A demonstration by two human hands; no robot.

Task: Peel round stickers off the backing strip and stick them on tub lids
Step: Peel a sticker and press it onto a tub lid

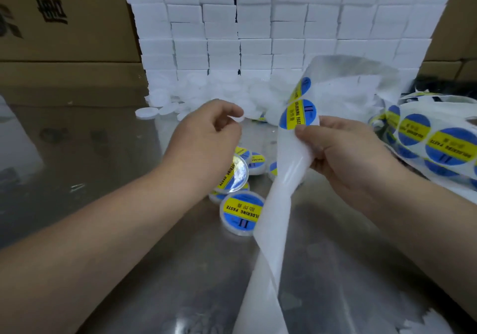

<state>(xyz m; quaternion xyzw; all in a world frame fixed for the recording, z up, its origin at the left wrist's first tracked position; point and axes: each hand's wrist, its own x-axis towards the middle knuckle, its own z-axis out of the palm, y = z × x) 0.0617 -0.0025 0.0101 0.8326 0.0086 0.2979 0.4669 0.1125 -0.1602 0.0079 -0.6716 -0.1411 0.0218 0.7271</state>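
Note:
My right hand pinches the white backing strip, which curls up and over to the right. Its thumb rests at the lower edge of a round blue-and-yellow sticker on the strip; a second sticker sits above it. My left hand hovers to the left with curled fingers, a plain white lid pinched at the fingertips. Below the hands, several labelled tubs lie on the metal table, one nearest me and another tilted.
A heap of plain white lids lies at the back, before a wall of stacked white boxes. More sticker strip is piled at the right. Cardboard cartons stand at the left, and the table is shiny metal.

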